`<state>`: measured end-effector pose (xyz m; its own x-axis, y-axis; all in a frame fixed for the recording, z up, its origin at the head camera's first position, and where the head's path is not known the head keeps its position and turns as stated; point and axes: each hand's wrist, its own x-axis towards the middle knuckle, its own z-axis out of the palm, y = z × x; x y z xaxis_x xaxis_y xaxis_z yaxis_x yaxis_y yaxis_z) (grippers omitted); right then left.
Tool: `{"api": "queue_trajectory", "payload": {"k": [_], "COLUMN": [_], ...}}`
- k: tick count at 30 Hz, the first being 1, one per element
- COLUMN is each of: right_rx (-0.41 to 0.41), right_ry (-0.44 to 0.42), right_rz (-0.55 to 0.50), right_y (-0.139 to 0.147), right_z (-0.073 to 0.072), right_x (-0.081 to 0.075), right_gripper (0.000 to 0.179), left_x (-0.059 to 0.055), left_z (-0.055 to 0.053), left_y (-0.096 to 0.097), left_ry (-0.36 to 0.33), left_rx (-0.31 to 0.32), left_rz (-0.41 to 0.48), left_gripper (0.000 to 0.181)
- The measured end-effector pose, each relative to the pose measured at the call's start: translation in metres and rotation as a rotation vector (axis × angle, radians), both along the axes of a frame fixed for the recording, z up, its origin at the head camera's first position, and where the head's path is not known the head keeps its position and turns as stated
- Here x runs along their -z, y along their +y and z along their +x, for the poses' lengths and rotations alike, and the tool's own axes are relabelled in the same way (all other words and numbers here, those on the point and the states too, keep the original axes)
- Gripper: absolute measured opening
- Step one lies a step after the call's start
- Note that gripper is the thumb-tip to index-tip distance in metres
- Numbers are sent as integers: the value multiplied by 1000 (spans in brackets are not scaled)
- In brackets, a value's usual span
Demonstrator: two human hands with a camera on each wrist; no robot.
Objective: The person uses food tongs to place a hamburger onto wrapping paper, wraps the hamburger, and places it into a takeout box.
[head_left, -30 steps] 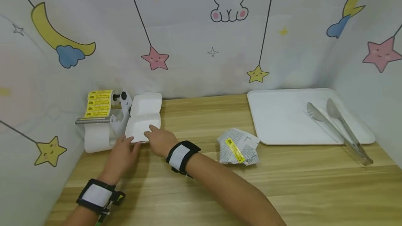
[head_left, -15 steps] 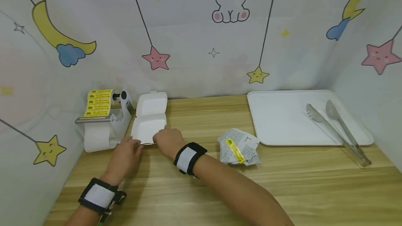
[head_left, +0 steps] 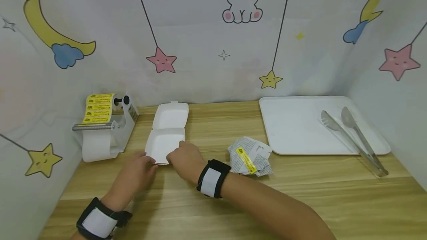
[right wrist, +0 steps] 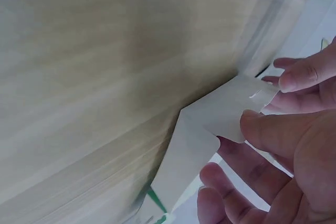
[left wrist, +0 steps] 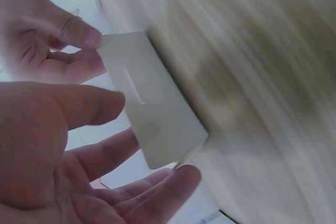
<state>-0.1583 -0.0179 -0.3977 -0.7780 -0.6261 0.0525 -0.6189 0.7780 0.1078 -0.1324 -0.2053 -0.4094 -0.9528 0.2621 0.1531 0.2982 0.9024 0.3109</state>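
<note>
An open white clamshell takeout box [head_left: 165, 141] lies on the wooden table, its lid [head_left: 171, 115] folded back toward the wall. My left hand [head_left: 135, 169] pinches the near wall of the box at its left corner, thumb outside and fingers within. At that wall's right end my right hand [head_left: 186, 160] pinches too. Seen from the left wrist, the front wall [left wrist: 149, 100] has a small slit between the two hands. In the right wrist view the side wall [right wrist: 184, 156] carries a green stripe. Right of the hands sits a newsprint-wrapped bundle [head_left: 250, 156] with a yellow label.
A label dispenser [head_left: 103, 128] with a roll of yellow labels stands at the left. At the back right lies a white tray [head_left: 293, 125], with metal tongs [head_left: 355, 141] resting across its front edge. A printed curtain [head_left: 200, 39] closes off the back.
Both hands have slid the box to the right and nearer the person, away from the label dispenser. The bundle, tray and tongs have stayed put.
</note>
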Motion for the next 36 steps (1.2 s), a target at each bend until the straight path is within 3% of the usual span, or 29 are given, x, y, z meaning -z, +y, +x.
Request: {"api": "queue_trajectory", "payload": {"k": [6, 14, 23, 26, 36], "right_rx": [-45, -81, -128, -149, -211], "right_ry": [21, 14, 11, -17, -72], "right_rz": [-5, -4, -3, -16, -18], "right_y": [16, 40, 70, 82, 112], "right_z": [23, 53, 80, 91, 121], "right_x": [2, 3, 3, 1, 5], "right_gripper": [16, 15, 13, 14, 19], "left_x": [-8, -9, -16, -15, 0], "left_z": [20, 45, 71, 78, 97], "left_y": [5, 15, 30, 35, 43], "left_ry": [-125, -144, -219, -257, -305], "left_rx": [31, 127, 160, 165, 311], "left_rz": [-41, -29, -125, -137, -273], "left_gripper": [18, 25, 40, 41, 51]}}
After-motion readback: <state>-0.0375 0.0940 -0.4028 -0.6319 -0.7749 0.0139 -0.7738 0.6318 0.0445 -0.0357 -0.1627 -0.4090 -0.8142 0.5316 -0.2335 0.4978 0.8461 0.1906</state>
